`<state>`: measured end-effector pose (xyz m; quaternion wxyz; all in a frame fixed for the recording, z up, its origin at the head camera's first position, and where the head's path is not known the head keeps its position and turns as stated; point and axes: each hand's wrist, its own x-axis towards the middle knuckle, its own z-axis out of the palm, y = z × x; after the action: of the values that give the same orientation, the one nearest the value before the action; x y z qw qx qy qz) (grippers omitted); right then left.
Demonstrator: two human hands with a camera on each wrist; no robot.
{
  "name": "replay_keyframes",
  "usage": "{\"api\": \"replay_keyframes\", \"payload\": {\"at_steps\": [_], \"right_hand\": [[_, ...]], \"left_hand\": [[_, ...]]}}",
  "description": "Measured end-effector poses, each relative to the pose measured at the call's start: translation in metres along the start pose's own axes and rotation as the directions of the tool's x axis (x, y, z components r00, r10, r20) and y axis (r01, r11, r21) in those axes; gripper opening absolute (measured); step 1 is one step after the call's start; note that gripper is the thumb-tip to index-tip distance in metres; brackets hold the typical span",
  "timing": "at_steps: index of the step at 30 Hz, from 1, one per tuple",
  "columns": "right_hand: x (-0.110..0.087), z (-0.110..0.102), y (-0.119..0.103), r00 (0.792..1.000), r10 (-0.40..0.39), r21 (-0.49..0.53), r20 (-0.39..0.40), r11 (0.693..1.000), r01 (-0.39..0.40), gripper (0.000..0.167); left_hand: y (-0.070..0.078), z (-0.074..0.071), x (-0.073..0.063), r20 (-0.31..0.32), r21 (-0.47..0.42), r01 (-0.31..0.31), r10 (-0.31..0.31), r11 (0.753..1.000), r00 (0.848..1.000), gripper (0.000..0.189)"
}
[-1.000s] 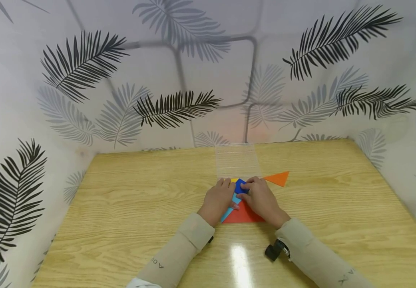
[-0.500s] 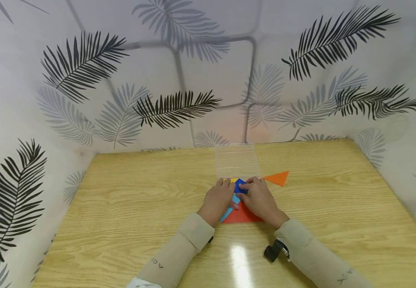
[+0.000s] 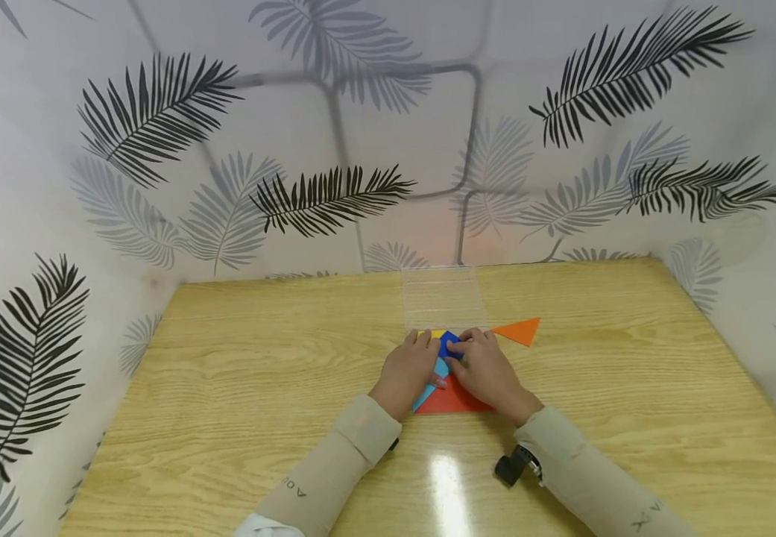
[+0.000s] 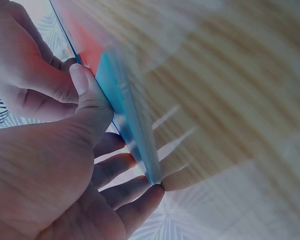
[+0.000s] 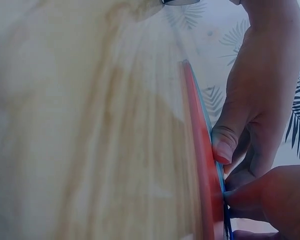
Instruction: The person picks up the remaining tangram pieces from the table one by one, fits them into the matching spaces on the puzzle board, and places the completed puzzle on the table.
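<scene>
**My right hand [image 3: 491, 373] pinches the blue piece [image 3: 446, 341] while my left hand [image 3: 406, 373] rests at its side**

From my head view, I work near the middle of the wooden tabletop [image 3: 260, 358], a little right of centre. My right thumb and forefinger are curled on the blue piece, pinching it. My left fingers reach forward towards the tabletop's back edge, their tips by the yellow piece [image 3: 437, 334], which lies just left of the blue one. My left thumb lies across the light blue piece [image 3: 426, 397]. The red piece [image 3: 451, 400] is nearest the tabletop's front edge, partly under my right hand. A clear ribbed sheet [image 3: 443, 298] runs from behind these pieces to the tabletop's back edge. By its near right corner lies an orange triangle [image 3: 520, 332]. Light sleeves [image 3: 334, 462] cover my forearms, and a black gadget [image 3: 510, 470] sits at my right wrist. A leaf-print cloth [image 3: 388, 134] hangs beyond the back edge.

From my left wrist, I see my left fingers spread, fairly straight, their tips along the edge of the light blue side. My left thumb touches near where light blue meets red. My right fingers are bent just beside that thumb.

From my right wrist, the red side shows edge-on. My left thumb comes down from above; my right fingertips sit below it, against a dark blue edge. I cannot tell from here how firmly they press.
</scene>
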<state>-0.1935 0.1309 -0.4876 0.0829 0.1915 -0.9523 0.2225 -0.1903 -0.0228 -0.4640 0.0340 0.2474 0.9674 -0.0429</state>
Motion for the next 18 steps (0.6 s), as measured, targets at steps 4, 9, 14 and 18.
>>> {"api": "replay_keyframes", "payload": {"at_steps": [4,9,14,18], "right_hand": [[0.0009,-0.0004,0.0012,1.0,0.004,0.025,0.011,1.0,-0.004,0.032],[0.0028,-0.0008,0.0024,1.0,-0.001,0.038,0.017,0.999,0.0,0.032],[0.0052,-0.0029,0.0014,1.0,0.014,0.017,0.016,1.0,-0.014,0.03],[0.0075,-0.0055,-0.0006,0.998,0.045,0.02,0.038,0.999,-0.046,0.029]], "left_hand": [[-0.0007,0.001,-0.0003,-0.005,0.004,-0.001,0.001,1.0,1.0,0.067],[-0.0013,0.0018,0.0001,-0.001,0.004,0.001,-0.001,1.0,1.0,0.07],[-0.0015,0.0,-0.0001,-0.002,0.01,-0.004,0.004,1.0,1.0,0.071],[-0.0023,-0.0014,0.0008,0.013,0.005,-0.004,0.004,1.0,1.0,0.071]]}}
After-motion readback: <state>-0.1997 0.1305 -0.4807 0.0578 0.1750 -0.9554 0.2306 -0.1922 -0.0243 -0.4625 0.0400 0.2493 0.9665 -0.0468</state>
